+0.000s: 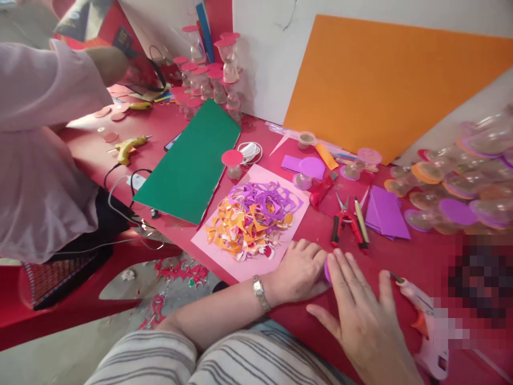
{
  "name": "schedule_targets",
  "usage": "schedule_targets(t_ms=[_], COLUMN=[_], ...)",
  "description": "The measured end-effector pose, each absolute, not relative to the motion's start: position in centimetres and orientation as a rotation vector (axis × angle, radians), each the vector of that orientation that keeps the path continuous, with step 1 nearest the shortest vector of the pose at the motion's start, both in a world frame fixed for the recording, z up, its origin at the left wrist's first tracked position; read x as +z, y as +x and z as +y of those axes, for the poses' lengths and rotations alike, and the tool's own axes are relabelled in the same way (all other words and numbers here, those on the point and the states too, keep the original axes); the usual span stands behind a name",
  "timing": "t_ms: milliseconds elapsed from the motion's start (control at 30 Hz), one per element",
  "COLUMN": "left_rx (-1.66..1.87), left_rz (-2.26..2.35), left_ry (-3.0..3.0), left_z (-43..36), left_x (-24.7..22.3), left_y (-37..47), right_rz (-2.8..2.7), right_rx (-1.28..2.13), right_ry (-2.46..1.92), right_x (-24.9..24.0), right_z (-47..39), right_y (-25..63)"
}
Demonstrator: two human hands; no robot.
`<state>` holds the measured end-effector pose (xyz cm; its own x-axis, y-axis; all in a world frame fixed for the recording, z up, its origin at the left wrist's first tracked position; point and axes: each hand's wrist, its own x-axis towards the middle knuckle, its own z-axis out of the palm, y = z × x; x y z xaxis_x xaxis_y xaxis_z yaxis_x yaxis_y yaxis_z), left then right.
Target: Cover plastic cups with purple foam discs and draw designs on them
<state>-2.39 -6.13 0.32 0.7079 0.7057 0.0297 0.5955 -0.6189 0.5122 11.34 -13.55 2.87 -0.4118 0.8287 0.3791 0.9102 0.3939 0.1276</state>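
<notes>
My left hand [302,270], with a watch [259,293] on its wrist, is closed at the table's front edge. Between my two hands shows the rim of a purple disc [327,268]; whatever is behind it is hidden by my fingers. My right hand [360,305] lies against that disc with its fingers stretched out and the thumb apart. To the right of it rests a white glue gun [425,315]. Just beyond my hands are red-handled pliers [348,222] and a cutter or pen [360,219]. A pink sheet [232,267] carries a heap of purple and orange foam scraps [252,214].
A green sheet [184,166] lies left of centre, and an orange board [385,85] leans on the wall. Bottle pieces with discs stand stacked at right [460,187] and back [212,75]. Purple sheets [387,211] lie right. At left, a person [48,133] stands near a yellow glue gun [130,148].
</notes>
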Motion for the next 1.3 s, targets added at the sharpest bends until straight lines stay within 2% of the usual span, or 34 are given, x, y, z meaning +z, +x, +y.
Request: schedule_targets(t_ms=[1033,1300], left_rx=[0.304,0.342], left_rz=[0.989,0.996], left_ry=[2.46,2.433], left_z=[-6.2,-6.0], left_x=[0.4,0.5], left_y=[-2.6,-2.5], right_rz=[-2.376,-2.4], right_rx=[-0.476,-0.439], right_ry=[-1.493,-1.616], right_x=[2.0,2.4], right_z=[-14.0,-14.3], right_y=[12.0,11.3])
